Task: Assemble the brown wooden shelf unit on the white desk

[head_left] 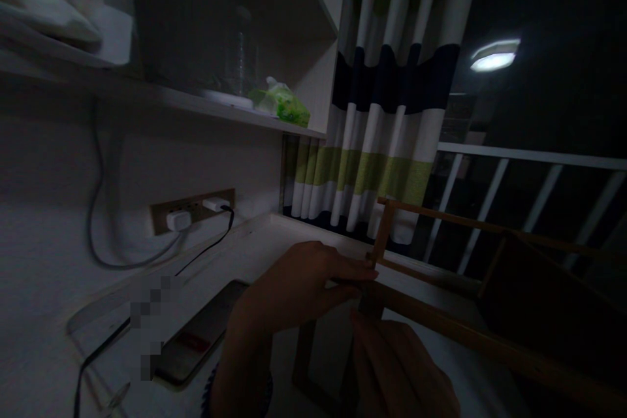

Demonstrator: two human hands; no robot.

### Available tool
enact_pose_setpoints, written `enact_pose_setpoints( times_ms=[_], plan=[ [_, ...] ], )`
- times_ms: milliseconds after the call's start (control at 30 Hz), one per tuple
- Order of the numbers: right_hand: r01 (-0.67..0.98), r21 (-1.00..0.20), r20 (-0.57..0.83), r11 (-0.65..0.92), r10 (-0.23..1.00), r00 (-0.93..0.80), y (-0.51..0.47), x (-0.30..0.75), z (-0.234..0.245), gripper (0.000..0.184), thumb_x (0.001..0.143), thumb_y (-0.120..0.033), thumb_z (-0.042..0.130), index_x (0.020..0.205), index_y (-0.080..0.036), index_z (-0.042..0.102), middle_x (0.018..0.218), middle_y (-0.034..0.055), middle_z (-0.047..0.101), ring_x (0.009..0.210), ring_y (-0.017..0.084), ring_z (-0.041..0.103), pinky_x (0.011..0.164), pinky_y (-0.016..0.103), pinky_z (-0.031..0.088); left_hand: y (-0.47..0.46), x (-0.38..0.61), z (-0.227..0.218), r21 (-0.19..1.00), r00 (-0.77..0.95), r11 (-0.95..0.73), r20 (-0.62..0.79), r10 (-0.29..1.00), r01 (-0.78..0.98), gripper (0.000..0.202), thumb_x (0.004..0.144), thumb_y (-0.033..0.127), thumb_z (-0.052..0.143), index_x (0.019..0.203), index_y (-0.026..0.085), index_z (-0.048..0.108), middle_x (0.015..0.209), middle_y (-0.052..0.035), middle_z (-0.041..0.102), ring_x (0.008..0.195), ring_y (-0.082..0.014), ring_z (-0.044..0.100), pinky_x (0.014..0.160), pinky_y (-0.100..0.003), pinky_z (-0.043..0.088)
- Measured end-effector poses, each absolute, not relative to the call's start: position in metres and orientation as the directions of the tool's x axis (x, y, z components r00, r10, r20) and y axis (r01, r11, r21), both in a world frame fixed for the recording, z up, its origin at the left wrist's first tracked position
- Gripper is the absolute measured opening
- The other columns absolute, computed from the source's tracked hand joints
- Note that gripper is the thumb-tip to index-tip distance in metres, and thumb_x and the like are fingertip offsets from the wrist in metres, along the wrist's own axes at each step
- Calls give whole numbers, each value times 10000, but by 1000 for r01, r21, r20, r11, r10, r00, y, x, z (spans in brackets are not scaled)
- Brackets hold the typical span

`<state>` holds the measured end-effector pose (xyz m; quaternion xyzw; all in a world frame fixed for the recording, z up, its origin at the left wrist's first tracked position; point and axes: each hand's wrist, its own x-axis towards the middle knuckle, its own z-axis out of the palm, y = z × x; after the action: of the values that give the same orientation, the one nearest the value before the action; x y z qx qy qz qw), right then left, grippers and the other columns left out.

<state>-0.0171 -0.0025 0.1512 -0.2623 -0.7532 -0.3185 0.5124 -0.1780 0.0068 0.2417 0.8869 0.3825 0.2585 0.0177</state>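
A brown wooden frame point(441, 320), made of joined bars, stands on the white desk at the lower right. My left hand point(298, 284) reaches in from the lower left, its thumb and fingers pinched at a corner joint of this frame. Just below it, my right hand point(401, 362) has its fingers bent together by the same joint, beside a dark upright bar. Whatever lies between the right fingertips is too dark to make out. A phone point(200, 339) lies on the desk left of my left wrist.
A socket strip point(159, 219) on the wall holds a white plug point(179, 220) and a charger point(215, 204) with a black cable. Overhead runs a shelf point(186, 101) with a green packet point(291, 108). A striped curtain point(367, 130) and white railing point(533, 158) are behind.
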Motion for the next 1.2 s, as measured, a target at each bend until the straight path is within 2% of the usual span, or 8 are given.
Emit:
enact_pose_setpoints(
  times_ms=[133, 333, 500, 700, 833, 967, 1100, 1200],
  plan=[
    [682, 217, 927, 698, 71, -368, -5, -20, 155, 277, 756, -139, 466, 995, -119, 605, 837, 60, 666, 739, 137, 625, 590, 166, 514, 8, -179, 242, 238, 582, -716, 444, 681, 656, 333, 794, 234, 515, 1122, 293, 527, 1026, 31, 649, 854, -110, 604, 763, -206, 410],
    [789, 209, 939, 578, 106, -326, -11, -25, 156, 306, 793, -106, 390, 989, -185, 612, 912, 47, 657, 766, 149, 622, 628, 208, 521, 18, -185, 236, 311, 608, -762, 464, 644, 568, 337, 772, 228, 542, 1105, 282, 544, 1091, 25, 616, 897, -106, 597, 781, -190, 426],
    [817, 236, 940, 526, 90, -330, -12, -30, 160, 251, 809, -98, 397, 937, -146, 607, 850, 71, 643, 766, 170, 607, 593, 235, 497, 23, -187, 234, 371, 608, -776, 482, 631, 511, 317, 752, 254, 566, 1069, 259, 576, 1072, 7, 627, 924, -114, 596, 813, -191, 431],
    [790, 226, 878, 570, 232, -419, -11, -30, 175, 296, 844, -124, 310, 869, -174, 601, 780, 56, 616, 765, 155, 581, 581, 210, 479, 27, -189, 234, 464, 615, -775, 478, 627, 429, 324, 728, 223, 594, 1052, 231, 590, 1089, -6, 618, 984, -118, 572, 847, -184, 426],
    [777, 249, 855, 579, 245, -457, -11, -30, 179, 301, 825, -91, 302, 858, -154, 595, 734, 48, 605, 700, 146, 569, 571, 223, 484, 30, -190, 233, 505, 626, -780, 485, 611, 370, 327, 715, 204, 609, 1041, 214, 598, 1081, -21, 622, 991, -122, 569, 863, -191, 422],
    [785, 266, 839, 559, 266, -474, -13, -32, 181, 314, 822, -100, 282, 859, -155, 590, 711, 50, 596, 612, 130, 549, 442, 186, 427, 33, -190, 234, 481, 640, -813, 519, 566, 329, 313, 717, 210, 610, 1030, 219, 607, 1064, -32, 631, 963, -133, 578, 844, -216, 433],
    [787, 326, 831, 523, 238, -503, -14, -33, 187, 318, 804, -77, 275, 850, -156, 580, 688, 54, 592, 604, 120, 544, 417, 160, 400, 37, -191, 235, 388, 654, -874, 586, 478, 291, 280, 717, 221, 614, 996, 204, 630, 1014, -62, 651, 947, -150, 565, 862, -261, 408],
    [776, 369, 816, 512, 220, -534, -15, -33, 192, 302, 797, -69, 276, 804, -161, 564, 650, 47, 579, 565, 107, 527, 410, 149, 393, 40, -191, 234, 393, 664, -889, 604, 441, 234, 245, 770, 204, 541, 999, 199, 628, 1051, -78, 633, 1002, -162, 537, 899, -299, 382]
  ],
)
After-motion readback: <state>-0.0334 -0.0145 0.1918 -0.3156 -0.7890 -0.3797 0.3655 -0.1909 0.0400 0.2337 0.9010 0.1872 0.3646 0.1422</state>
